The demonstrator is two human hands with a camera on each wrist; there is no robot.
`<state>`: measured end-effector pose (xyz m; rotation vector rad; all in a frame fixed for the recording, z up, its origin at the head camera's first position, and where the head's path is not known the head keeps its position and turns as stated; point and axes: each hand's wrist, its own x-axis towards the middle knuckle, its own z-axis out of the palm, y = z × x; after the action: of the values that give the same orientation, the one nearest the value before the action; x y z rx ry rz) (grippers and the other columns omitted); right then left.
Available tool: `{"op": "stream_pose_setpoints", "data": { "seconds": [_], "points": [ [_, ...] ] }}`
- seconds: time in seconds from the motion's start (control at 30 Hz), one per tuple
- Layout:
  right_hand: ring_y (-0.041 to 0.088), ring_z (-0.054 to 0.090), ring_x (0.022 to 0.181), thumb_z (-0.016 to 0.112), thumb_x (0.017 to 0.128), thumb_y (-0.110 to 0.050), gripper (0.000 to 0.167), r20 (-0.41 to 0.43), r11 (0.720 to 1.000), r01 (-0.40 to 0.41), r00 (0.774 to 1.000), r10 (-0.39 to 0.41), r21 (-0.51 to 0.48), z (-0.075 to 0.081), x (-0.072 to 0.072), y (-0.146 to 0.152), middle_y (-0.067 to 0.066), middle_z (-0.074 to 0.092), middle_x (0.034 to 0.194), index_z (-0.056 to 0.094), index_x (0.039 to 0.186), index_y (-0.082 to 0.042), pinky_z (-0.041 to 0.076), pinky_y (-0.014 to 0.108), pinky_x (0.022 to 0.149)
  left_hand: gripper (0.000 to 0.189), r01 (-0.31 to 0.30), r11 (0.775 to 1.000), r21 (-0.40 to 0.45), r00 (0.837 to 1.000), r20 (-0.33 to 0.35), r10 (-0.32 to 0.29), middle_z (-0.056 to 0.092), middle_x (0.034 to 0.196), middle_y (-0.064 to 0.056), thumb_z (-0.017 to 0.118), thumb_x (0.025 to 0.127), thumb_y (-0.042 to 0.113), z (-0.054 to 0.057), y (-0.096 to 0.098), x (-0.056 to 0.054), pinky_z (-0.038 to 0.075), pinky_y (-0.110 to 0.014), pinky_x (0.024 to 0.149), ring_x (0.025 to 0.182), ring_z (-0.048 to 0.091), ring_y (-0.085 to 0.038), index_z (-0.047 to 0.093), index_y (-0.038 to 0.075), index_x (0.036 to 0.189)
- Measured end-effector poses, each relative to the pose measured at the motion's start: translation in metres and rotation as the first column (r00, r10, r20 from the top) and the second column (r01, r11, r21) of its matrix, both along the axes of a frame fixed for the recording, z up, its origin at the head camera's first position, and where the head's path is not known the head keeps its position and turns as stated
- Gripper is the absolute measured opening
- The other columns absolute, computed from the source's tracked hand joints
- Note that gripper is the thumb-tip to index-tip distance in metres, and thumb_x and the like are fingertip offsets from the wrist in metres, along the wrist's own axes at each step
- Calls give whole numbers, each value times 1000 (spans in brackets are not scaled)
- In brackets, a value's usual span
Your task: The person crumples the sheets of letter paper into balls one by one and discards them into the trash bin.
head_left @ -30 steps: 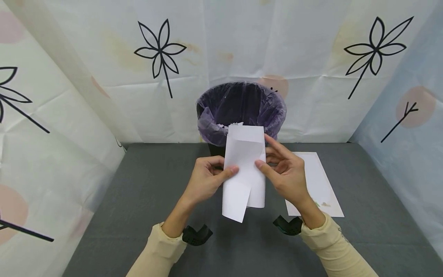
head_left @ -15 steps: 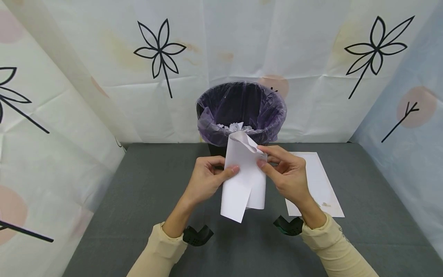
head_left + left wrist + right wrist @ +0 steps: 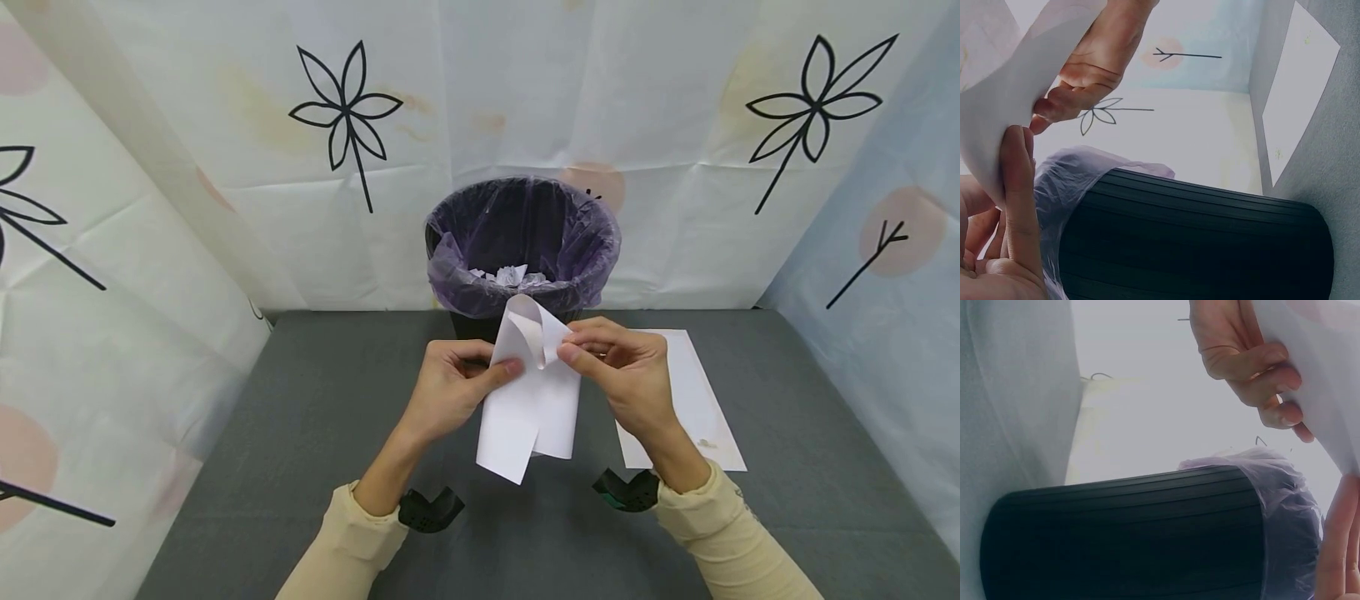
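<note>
A folded white sheet of paper (image 3: 536,408) is held up in front of the bin, its top curled over into a loose flap. My left hand (image 3: 457,383) grips its left edge, thumb on the near face and fingers behind. At the upper right my right hand (image 3: 618,375) pinches the turned-down top corner between thumb and fingers. In the left wrist view the paper (image 3: 997,119) bends in a curve between both hands. The right wrist view shows the left hand's fingers (image 3: 1272,381) spread along the back of the sheet (image 3: 1316,369).
Behind the paper stands a black bin (image 3: 468,327) lined with a purple bag (image 3: 592,242); crumpled white paper (image 3: 512,275) lies inside. Another white sheet (image 3: 693,392) lies flat on the grey table (image 3: 322,400), partly behind the right forearm. Patterned cloth walls (image 3: 225,100) enclose the table.
The paper's upright top has been folded down and toward the middle by my right hand, which moved slightly lower. The crumpled paper in the bin has come into view. My left hand stays nearly still.
</note>
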<state>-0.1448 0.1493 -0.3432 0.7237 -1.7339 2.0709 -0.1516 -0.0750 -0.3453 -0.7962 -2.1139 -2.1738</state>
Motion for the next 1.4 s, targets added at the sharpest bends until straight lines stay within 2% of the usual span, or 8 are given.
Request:
{"op": "stream_pose_setpoints", "data": {
  "seconds": [0.13,0.33,0.53,0.67,0.9,1.07,1.23,1.4],
  "points": [
    [16,72,82,74,81,17,12,25,1000,18,1000,-17,-8,0,0,-1,7,74,98,70,89,8,58,27,67,9,-3,1000,-7,1000,-18,3,73,86,-21,74,88,-7,-1,1,0,61,-41,59,65,73,-24,75,-11,96],
    [18,70,87,69,81,22,31,38,1000,14,999,-15,10,0,-1,-2,9,73,102,68,111,14,60,29,70,13,6,1000,-5,1000,-20,-6,73,88,-22,74,88,-6,0,2,1,61,-41,59,67,74,-24,75,-11,100],
    [20,71,90,72,87,13,23,30,998,-63,998,63,-4,-2,-4,0,10,73,103,73,110,11,60,31,69,26,36,999,7,999,-17,-36,73,100,-23,71,91,-6,1,0,1,61,-41,63,74,74,-27,71,-10,117],
    [19,71,88,75,87,8,21,6,995,-96,995,97,-24,-3,-6,1,9,73,101,72,107,14,59,30,67,30,96,995,35,994,51,-97,72,106,-21,69,95,-2,2,-3,0,61,-40,66,78,73,-26,68,-8,124],
    [19,66,92,75,83,15,22,22,996,-93,995,93,2,-4,-5,3,8,72,100,79,101,3,59,27,70,42,171,984,55,951,250,-180,68,96,-10,59,105,27,4,-6,-1,58,-32,65,78,67,-20,67,-13,117],
    [20,66,93,74,82,17,19,15,992,-109,994,108,70,-3,-5,4,7,71,101,75,101,13,60,30,75,67,178,982,60,905,381,-187,63,83,-7,57,97,52,4,-6,-2,53,-28,59,73,65,-18,66,-14,97],
    [22,66,97,73,83,19,18,-7,983,-122,992,124,140,-2,-6,6,9,70,103,74,100,15,60,32,79,72,200,977,70,875,437,-211,64,87,-6,65,91,56,5,-9,-2,54,-29,60,75,66,-19,69,-14,107],
    [23,66,98,73,82,18,17,2,972,-147,989,149,185,-2,-6,8,11,69,104,74,99,15,60,34,79,84,210,974,86,866,446,-227,66,98,-8,77,81,56,3,-12,-3,55,-28,63,79,64,-19,64,-15,124]
  ]
}}
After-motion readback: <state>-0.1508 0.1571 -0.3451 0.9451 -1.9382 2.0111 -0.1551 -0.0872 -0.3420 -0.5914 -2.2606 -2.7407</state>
